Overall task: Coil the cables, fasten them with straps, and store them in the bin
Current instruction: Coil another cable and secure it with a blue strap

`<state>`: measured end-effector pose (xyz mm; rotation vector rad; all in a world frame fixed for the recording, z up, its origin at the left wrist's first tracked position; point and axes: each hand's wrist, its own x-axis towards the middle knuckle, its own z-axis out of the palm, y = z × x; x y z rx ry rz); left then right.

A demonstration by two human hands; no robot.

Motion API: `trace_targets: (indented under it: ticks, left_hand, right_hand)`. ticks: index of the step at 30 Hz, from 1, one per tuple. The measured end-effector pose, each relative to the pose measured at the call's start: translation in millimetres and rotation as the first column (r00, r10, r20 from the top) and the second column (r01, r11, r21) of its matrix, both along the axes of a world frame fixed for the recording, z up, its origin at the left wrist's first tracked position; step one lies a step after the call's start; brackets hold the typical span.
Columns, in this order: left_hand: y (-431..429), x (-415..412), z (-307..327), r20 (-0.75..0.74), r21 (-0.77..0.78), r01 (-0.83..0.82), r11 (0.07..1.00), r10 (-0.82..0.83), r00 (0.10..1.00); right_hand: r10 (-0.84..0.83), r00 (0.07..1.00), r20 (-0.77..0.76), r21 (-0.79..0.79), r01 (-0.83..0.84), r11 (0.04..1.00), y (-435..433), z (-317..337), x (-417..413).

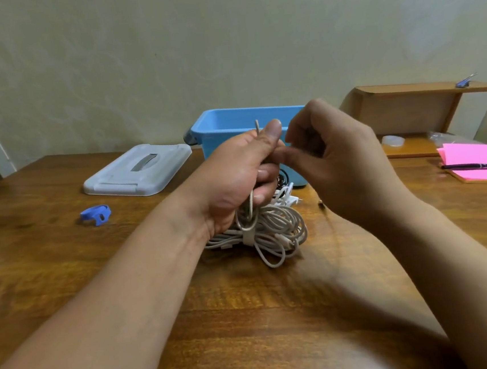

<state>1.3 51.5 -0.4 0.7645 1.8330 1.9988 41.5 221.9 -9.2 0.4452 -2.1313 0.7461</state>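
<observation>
Forearms reach over wooden table (65,261); left hand (235,173) grips white cable (273,229) above its coil on the tabletop, likely so loops hold together for strapping. Right hand (338,157) curls at left thumb, pinched thing unclear. Blue strap (96,214) lies left; open bin (245,121) just behind.

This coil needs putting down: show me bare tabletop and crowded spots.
Bare: near table in front of the white cables, and left around the blue strap. Crowded: between cables and bin; right, by pink notes and pen.
</observation>
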Motion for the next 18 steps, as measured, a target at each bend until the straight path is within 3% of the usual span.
trace_targets:
  ticks: [3,9,14,18]
  left_hand:
    - [-2,-1,2,-0.025,-0.014,-0.032,0.999,0.032,0.999]
    - [0,6,2,0.025,-0.093,0.080,0.992,-0.078,0.997]
    - [0,7,3,0.153,0.095,0.190,0.977,-0.203,0.967]
    - [-1,7,2,0.200,0.208,0.263,0.942,-0.304,0.931]
  right_hand:
    - [0.042,0.991,0.125,-0.082,-0.031,0.996,6,1,-2]
    - [0.077,0.996,0.054,-0.095,-0.072,0.993,9,3,-3]
    - [0.164,0.984,0.066,-0.167,-0.151,0.974,14,4,-5]
    - [0.356,0.924,0.137,-0.331,-0.296,0.896,16,5,-5]
